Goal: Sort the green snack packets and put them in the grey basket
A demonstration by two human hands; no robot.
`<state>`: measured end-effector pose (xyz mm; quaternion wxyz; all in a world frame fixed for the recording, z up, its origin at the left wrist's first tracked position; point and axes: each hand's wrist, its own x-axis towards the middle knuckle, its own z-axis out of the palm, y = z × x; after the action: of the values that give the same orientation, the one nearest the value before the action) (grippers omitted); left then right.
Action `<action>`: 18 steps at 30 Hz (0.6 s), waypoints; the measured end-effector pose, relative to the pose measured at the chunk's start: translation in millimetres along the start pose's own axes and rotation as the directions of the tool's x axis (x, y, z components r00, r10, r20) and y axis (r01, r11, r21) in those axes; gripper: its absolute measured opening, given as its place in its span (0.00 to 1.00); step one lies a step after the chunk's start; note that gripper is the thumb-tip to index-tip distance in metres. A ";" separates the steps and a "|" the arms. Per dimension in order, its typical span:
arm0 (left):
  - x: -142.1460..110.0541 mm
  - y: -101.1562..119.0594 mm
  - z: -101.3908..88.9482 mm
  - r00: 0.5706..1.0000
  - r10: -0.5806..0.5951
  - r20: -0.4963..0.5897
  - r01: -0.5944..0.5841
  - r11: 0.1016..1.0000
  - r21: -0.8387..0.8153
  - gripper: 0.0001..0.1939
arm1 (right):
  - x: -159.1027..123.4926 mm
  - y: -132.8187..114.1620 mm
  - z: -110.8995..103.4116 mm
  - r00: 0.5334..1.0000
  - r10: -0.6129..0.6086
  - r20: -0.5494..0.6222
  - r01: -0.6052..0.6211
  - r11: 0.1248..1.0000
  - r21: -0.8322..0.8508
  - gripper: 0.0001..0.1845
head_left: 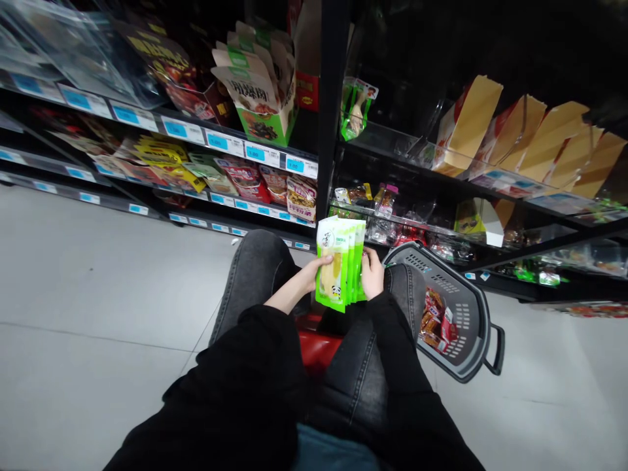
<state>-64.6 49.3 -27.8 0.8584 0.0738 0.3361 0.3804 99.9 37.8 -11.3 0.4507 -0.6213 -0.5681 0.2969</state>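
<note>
Between my knees I hold a fanned stack of several green-and-white snack packets (331, 261), upright, the front one printed with a small panda. My left hand (313, 273) grips the stack from the left, its thumb lying across the front packet. On the other side my right hand (373, 271) is closed around the right edge of the packets, fingers bent. Beside my right leg stands a grey shopping basket (461, 307) with red-and-brown snack packets (436, 320) lying inside.
Black shelves with blue-and-white price tags (255, 154) run across in front of me. They carry an open green-and-white carton (262, 91), colourful snack bags (245, 178) and tan cardboard boxes (468, 124) on the right. Something red (316, 350) shows below me. Pale floor tiles (98, 281) lie to the left.
</note>
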 end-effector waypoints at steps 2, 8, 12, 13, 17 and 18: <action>-1.6 0.3 5.2 1.000 0.017 -0.022 -0.017 1.000 0.002 0.21 | -6.6 -9.7 -1.5 0.986 -0.110 -0.121 0.104 0.993 -0.055 0.13; -3.6 0.7 13.5 0.994 0.089 -0.064 -0.087 0.995 0.038 0.20 | -19.7 -24.2 5.5 0.955 -0.298 0.007 0.296 0.947 -0.122 0.14; -1.4 0.0 13.3 0.991 0.113 -0.078 -0.109 0.993 0.045 0.19 | -18.1 -24.4 13.2 0.963 -0.267 0.020 0.267 0.949 -0.169 0.13; -0.6 -0.6 12.7 0.989 0.121 -0.079 -0.118 0.992 0.043 0.19 | -17.6 -24.6 14.0 0.965 -0.262 0.027 0.263 0.951 -0.160 0.12; 1.8 -3.2 9.5 0.986 0.149 -0.068 -0.147 0.989 0.029 0.19 | -15.7 -23.4 12.6 0.976 -0.218 0.018 0.219 0.974 -0.059 0.13; 1.9 -3.4 8.9 0.987 0.151 -0.059 -0.150 0.988 0.028 0.20 | -14.6 -21.8 11.6 0.983 -0.182 -0.006 0.182 0.983 -0.014 0.13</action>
<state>-55.9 49.4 -23.3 0.8157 0.0977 0.3600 0.4422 77.6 25.0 1.3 0.4736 -0.5708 -0.6231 0.2483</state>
